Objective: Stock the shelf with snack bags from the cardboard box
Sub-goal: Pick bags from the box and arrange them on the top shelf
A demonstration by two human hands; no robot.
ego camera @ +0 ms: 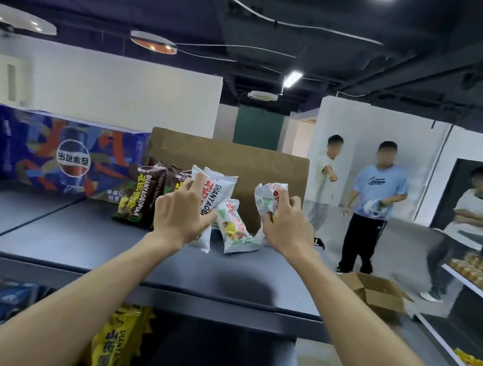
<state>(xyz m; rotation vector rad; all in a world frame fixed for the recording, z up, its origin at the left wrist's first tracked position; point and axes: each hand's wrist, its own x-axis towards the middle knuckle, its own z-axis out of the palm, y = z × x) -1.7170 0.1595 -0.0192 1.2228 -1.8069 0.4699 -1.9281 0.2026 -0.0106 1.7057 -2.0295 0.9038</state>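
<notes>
I am looking at the white snack bags (216, 198) on the top shelf (75, 236), standing and leaning in front of a brown cardboard panel (228, 159), their long axes running roughly upright. My left hand (184, 212) is gripping one upright white bag, fingers curled over its top edge and thumb against its side, so that bag is already in hand rather than ahead of it. My right hand (285, 225) is pinching a second white bag (268, 202) just to the right, holding it tilted and clear of the row. Between the two hands a third white bag (235, 229) is lying slanted on the shelf, its long axis pointing toward me, nearer to the right hand, I judge. The gap between the left-hand bag and that slanted one is, I think, where the right-hand bag is going, so the move turns on bringing it leftward and down upright. Left of the white bags, brown snack bags (138, 195) are standing in a row, and beyond them a blue drinks case (50, 154). An open cardboard box (377, 292) is sitting on the floor well to the right, with three people (375, 202) standing beyond it.
</notes>
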